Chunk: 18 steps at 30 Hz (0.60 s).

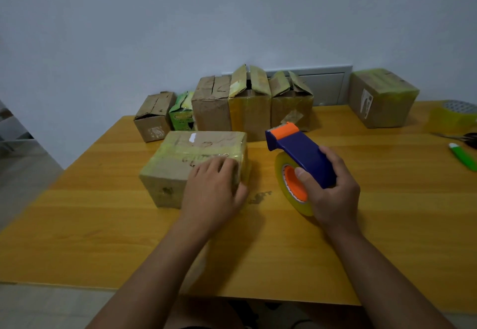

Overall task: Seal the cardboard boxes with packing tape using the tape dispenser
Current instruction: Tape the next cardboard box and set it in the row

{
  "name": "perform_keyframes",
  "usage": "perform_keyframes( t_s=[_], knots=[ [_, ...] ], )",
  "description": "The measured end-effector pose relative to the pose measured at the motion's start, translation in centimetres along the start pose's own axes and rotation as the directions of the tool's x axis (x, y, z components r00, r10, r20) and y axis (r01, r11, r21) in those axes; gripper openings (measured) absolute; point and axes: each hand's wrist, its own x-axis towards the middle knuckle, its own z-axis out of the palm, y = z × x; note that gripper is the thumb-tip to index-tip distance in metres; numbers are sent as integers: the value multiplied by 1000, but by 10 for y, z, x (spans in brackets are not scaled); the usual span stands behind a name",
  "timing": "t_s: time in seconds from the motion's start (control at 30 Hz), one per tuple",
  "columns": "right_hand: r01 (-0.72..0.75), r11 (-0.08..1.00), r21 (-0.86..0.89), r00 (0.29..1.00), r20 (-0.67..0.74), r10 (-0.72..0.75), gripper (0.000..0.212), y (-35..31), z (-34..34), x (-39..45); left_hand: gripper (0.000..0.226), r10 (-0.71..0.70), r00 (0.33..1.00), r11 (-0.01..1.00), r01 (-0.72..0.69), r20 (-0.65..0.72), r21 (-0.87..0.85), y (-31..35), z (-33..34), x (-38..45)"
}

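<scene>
Left hand (215, 186) laid flat, fingers straight, on the near right corner of the taped cardboard box (193, 163), likely smoothing the yellowish tape down over the edge and pinning the box against sliding on the wooden table (361, 238). Right hand (333, 192) wrapped round the blue body of the tape dispenser (299, 155), thumb hooked into the orange core of the tape roll (291, 186), presumably to stop the roll spinning. Dispenser held just right of the box, apart from it, orange cutter end tipped up and pointing far-left, roll edge low over or on the table; hard to tell which. No tape strand visibly joining dispenser to box, though clear tape in this dim light would be easy to miss.

Along the far edge, a row of waiting cartons: a small brown box (154, 117) at the left, a green carton (182, 111) beside it, then three taller boxes (250, 101) touching side by side, flaps standing open. Far right, set well apart, a sealed box (382, 99), apparently finished. Beyond it, a spare tape roll (455, 117), scissors (462, 137) and a green utility knife (463, 157) near the right edge.

Judged so: this box close to done, most of the row still to seal.
</scene>
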Motion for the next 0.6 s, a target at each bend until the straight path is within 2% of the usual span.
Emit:
perform_keyframes(
  t_s=[0.1, 0.23, 0.37, 0.5, 0.6],
  knots=[
    [3, 1000, 6, 1000, 3, -3, 68, 0, 0, 0, 45, 87, 993, 990, -77, 83, -122, -29, -10, -5],
    [-7, 1000, 18, 1000, 0, 7, 71, -1, 0, 0, 51, 74, 983, 941, -14, 167, -337, -70, -19, -8],
    [-7, 1000, 9, 1000, 7, 7, 69, -3, -1, 0, 32, 88, 988, 915, -31, 124, -401, -81, -22, -9],
    [-24, 999, 24, 1000, 12, 24, 74, -4, -1, 0, 26, 125, 990, 885, -81, 67, -459, -84, -16, -5],
    [-34, 999, 27, 999, 14, 33, 74, -6, -1, 0, 27, 152, 985, 843, -86, 82, -530, -89, -14, 2]
  ],
)
